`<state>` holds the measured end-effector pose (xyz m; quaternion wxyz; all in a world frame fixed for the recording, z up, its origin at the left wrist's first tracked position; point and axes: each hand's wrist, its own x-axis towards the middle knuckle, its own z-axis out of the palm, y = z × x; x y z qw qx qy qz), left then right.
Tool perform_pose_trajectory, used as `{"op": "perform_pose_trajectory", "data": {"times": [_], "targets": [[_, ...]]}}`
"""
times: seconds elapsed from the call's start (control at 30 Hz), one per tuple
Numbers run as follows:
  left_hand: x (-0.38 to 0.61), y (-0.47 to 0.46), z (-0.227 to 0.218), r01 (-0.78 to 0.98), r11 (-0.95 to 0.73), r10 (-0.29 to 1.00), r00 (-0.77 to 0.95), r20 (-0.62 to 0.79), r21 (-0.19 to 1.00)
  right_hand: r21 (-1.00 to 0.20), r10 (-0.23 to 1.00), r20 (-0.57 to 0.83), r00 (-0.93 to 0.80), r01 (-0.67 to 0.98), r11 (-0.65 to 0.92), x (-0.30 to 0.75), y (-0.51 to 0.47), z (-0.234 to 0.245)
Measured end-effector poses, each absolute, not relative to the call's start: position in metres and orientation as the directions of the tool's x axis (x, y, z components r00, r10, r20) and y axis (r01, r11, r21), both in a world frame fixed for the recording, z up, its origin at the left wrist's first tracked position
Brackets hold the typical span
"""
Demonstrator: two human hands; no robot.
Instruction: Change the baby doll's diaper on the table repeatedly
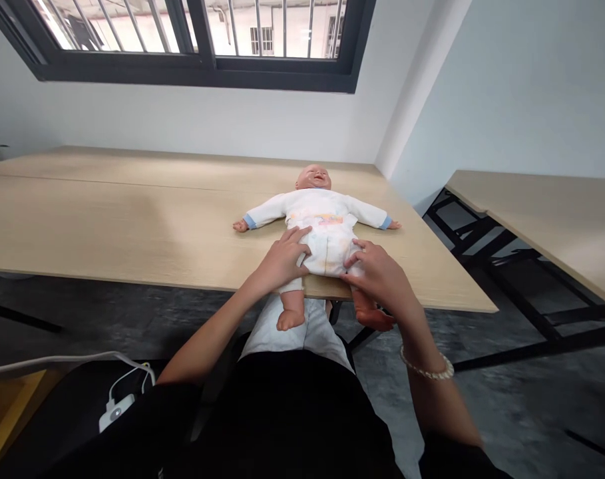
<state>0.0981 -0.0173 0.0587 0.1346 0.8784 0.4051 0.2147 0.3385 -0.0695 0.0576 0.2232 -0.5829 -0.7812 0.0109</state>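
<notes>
A baby doll lies on its back on the wooden table, its head (314, 177) toward the wall and its arms spread. It wears a white top (309, 199) with blue cuffs and a white diaper (327, 247) with a coloured print at the waist. My left hand (282, 258) grips the diaper's edge at the hip and leg on the left. On the other side, the curled fingers of my right hand (379, 269) hold the diaper by the leg opening. Both doll feet, the left one (291, 318) among them, hang past the table's front edge. My fingertips are partly hidden in the diaper's folds.
The table (82, 226) extends far to the left, beneath a barred window (207, 66). A second table (546, 206) with black folding legs stands at the right. At lower left, a white power strip (116, 412) with cables lies on a black surface.
</notes>
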Motion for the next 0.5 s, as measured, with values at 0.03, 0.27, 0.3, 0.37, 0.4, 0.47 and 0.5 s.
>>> {"op": "perform_pose_trajectory", "data": {"times": [0.03, 0.27, 0.3, 0.37, 0.4, 0.47, 0.5], "targets": [[0.097, -0.017, 0.059, 0.649, -0.631, 0.773, 0.571, 0.275, 0.426, -0.244, 0.932, 0.300, -0.204, 0.928, 0.282, 0.338, -0.073, 0.062], [0.098, -0.016, 0.055, 0.692, -0.554, 0.831, 0.429, 0.353, 0.464, -0.142, 0.948, 0.188, -0.255, 0.948, 0.283, 0.341, -0.070, 0.056], [0.099, -0.016, 0.055, 0.702, -0.554, 0.831, 0.431, 0.351, 0.449, -0.171, 0.939, 0.208, -0.274, 0.935, 0.311, 0.342, -0.067, 0.052], [0.100, -0.015, 0.054, 0.705, -0.570, 0.820, 0.457, 0.344, 0.421, -0.218, 0.923, 0.252, -0.290, 0.913, 0.346, 0.344, -0.062, 0.046], [0.100, -0.014, 0.053, 0.695, -0.586, 0.809, 0.478, 0.341, 0.416, -0.234, 0.918, 0.267, -0.294, 0.904, 0.358, 0.344, -0.060, 0.044], [0.098, -0.011, 0.051, 0.658, -0.618, 0.786, 0.521, 0.333, 0.430, -0.251, 0.911, 0.285, -0.298, 0.894, 0.371, 0.344, -0.056, 0.042], [0.097, -0.008, 0.050, 0.637, -0.628, 0.777, 0.537, 0.328, 0.446, -0.254, 0.911, 0.291, -0.293, 0.894, 0.369, 0.343, -0.055, 0.041]]}}
